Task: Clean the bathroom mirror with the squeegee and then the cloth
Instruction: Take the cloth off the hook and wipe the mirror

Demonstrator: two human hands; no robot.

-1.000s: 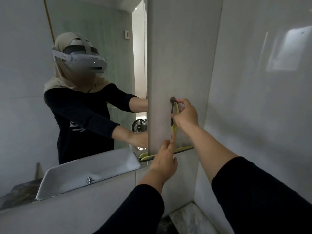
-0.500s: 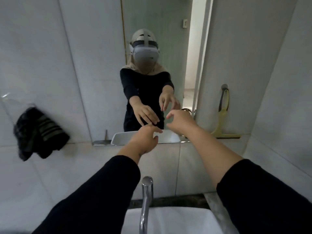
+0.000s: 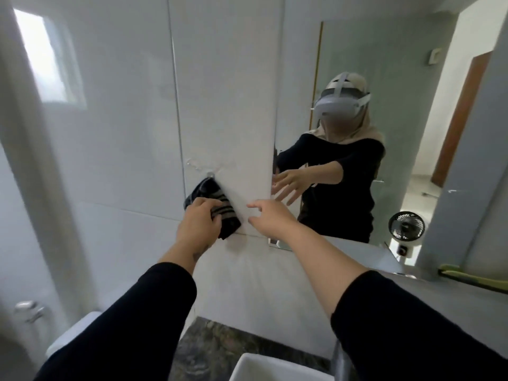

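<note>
**Left hand on the cloth at the wall hook**

The left hand (image 3: 199, 215) is closed over the cloth (image 3: 213, 204), a dark piece with pale stripes that hangs from a small hook (image 3: 210, 174) on the white tiled wall (image 3: 123, 133), just left of the mirror (image 3: 384, 119). The fingers curl into the fabric from the front; part of the cloth sticks out below and to the right of the hand, against the tile.

The right hand (image 3: 270, 215) is empty, its grip wide open with fingers spread, held just beside the cloth and near the mirror's lower left corner. It touches nothing that can be seen.

The squeegee (image 3: 472, 277), yellow-green, shows only in part at the right edge, low by the mirror's bottom edge and well apart from both hands.

In the mirror, the person's reflection reaches the same way, and a small fan (image 3: 406, 225) appears behind. A white sink (image 3: 275, 369) rim and dark stone bench (image 3: 220, 350) sit at the bottom.
</note>
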